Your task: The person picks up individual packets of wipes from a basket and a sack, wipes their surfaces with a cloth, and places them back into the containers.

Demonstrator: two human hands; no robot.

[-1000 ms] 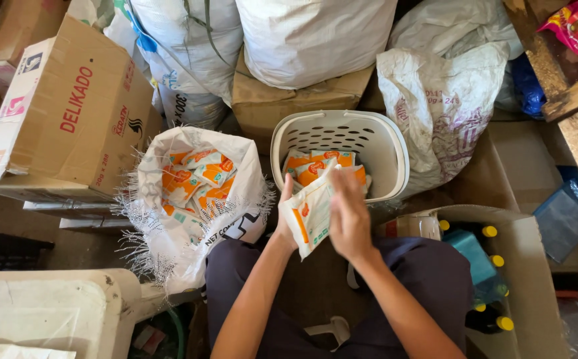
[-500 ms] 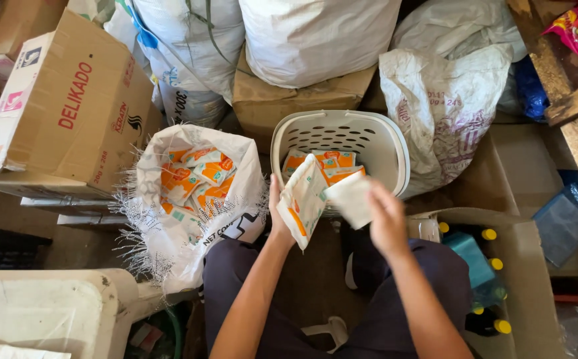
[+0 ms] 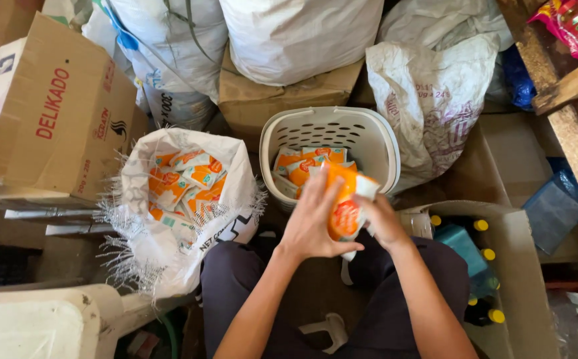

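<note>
Orange packets upright (both hands)

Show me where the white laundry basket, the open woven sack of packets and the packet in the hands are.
white laundry basket (image 3: 387,143), head view, on its right rim.
woven sack (image 3: 169,259), head view, on its white front wall.
orange and white packet (image 3: 346,216), head view, on its orange front face.

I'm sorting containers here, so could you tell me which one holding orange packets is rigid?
The white plastic basket straight ahead; the woven sack on the left is soft and frayed.
</note>
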